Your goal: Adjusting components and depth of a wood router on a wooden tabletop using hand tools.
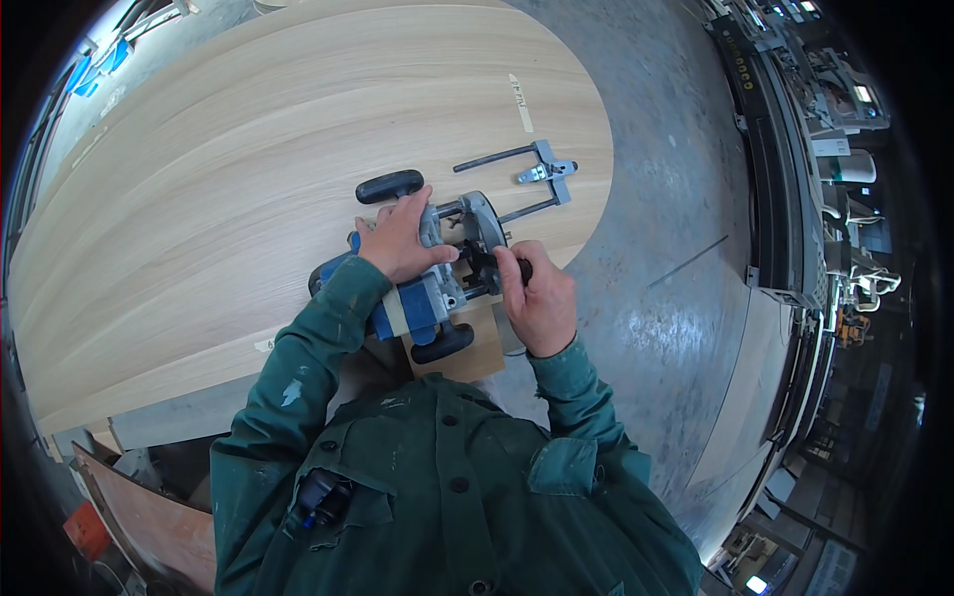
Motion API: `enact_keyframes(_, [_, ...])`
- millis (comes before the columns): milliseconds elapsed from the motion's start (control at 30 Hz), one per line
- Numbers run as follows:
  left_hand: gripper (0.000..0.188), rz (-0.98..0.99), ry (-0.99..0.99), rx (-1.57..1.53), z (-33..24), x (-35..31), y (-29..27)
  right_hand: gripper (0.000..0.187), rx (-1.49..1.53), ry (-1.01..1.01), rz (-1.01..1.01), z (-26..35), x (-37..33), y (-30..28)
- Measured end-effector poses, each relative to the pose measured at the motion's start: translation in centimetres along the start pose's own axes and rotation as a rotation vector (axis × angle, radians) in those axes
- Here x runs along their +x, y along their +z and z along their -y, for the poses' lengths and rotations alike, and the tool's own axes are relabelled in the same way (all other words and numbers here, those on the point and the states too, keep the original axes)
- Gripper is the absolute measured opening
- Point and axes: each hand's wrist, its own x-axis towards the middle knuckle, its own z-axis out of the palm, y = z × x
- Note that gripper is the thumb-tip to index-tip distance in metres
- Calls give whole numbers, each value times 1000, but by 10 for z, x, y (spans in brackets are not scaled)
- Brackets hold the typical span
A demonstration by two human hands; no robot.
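Observation:
A blue and grey plunge router (pixel 417 303) lies on its side near the front edge of the large wooden panel. My left hand (pixel 399 238) is spread over its body and steadies it, the thumb pointing toward the base. One black side handle (pixel 390 186) sticks out beyond my fingers, the other (pixel 443 343) toward me. At the router's base plate (pixel 484 221), my right hand (pixel 542 298) is closed round a dark, black-handled tool (pixel 485 262). That tool reaches in by the collet area; its exact kind is hidden by my fingers and the base.
A grey guide fence with two rods (pixel 556 177) lies on the panel (pixel 248 129) to the right. Masking tape strips (pixel 520 102) stick to the panel. Long dark machinery (pixel 785 179) stands across the concrete floor (pixel 676 199) at right. Reddish boards (pixel 149 512) lean at lower left.

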Motion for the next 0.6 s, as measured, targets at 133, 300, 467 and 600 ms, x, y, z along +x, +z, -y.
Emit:
enact_keyframes(133, [107,-8,-1,9,0,0,0,12,-19,-27,8,-3,1,8])
enact_keyframes(300, [109,40,-6,16,2,1,-3,15,-191,-168,96,10,4,10])
enact_keyframes(467, [108,18,-3,15,1,-1,-3,18,-144,-48,148,9,20,20])
enact_keyframes(600, [106,-5,11,20,5,-3,0,25,-259,-184,149,11,67,28])
